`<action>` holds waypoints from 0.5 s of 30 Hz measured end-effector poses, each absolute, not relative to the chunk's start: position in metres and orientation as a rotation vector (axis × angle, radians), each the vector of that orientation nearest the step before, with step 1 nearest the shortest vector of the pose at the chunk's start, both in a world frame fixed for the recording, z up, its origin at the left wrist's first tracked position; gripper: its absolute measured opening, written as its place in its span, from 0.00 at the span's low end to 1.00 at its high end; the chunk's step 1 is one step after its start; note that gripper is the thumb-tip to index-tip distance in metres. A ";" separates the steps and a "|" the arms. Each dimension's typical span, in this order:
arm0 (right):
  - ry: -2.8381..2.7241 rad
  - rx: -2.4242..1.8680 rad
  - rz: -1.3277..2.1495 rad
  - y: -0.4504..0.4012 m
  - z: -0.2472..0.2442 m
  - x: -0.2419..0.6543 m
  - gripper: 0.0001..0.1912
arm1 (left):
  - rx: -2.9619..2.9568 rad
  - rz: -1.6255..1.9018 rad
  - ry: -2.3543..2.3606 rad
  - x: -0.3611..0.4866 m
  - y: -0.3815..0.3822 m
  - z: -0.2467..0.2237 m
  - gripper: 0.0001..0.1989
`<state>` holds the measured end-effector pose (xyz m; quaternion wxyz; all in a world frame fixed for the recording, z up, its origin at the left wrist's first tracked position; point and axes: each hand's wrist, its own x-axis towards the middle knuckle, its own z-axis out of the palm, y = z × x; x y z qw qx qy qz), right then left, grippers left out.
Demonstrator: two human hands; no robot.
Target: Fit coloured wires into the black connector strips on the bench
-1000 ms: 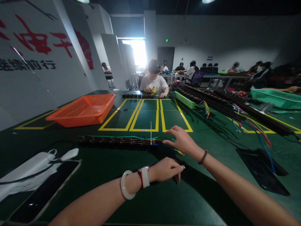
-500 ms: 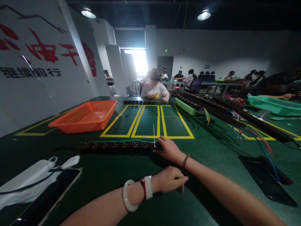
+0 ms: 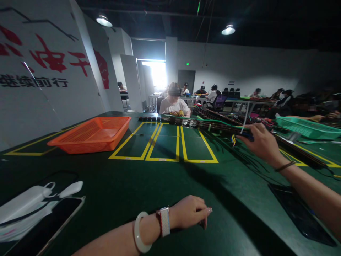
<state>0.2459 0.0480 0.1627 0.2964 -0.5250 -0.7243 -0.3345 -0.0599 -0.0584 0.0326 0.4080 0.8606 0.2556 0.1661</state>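
Observation:
My right hand [image 3: 262, 144] is closed around one end of a long, dark wire harness [image 3: 205, 124], raised above the table at the right. A green wire runs along the harness, and its far end is blurred. Close to my fingers a white cable tie [image 3: 244, 119] sticks up from the held end. My left hand [image 3: 188, 212] lies on the green table [image 3: 160, 185] near the front, its fingers curled and nothing visible in them. A watch and a pale bangle are on that wrist.
An orange basket [image 3: 90, 137] stands left of the yellow-taped rectangles. A phone [image 3: 53, 227] and white items lie front left; a black flat pouch [image 3: 301, 217] is front right. More harnesses and a green basket [image 3: 309, 127] are at right. A person [image 3: 174, 105] sits opposite.
My right hand has lifted the wire harness off the table and carried it right and away from me. The left hand has stayed nearly in place.

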 end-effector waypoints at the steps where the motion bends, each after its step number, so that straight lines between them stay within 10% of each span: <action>1: -1.854 -1.475 -0.932 0.054 0.169 0.258 0.21 | 2.168 0.418 0.644 -0.060 -0.058 0.033 0.24; 15: -1.493 -1.940 -1.078 0.186 0.192 0.298 0.22 | 2.160 0.422 0.640 -0.056 -0.057 0.030 0.23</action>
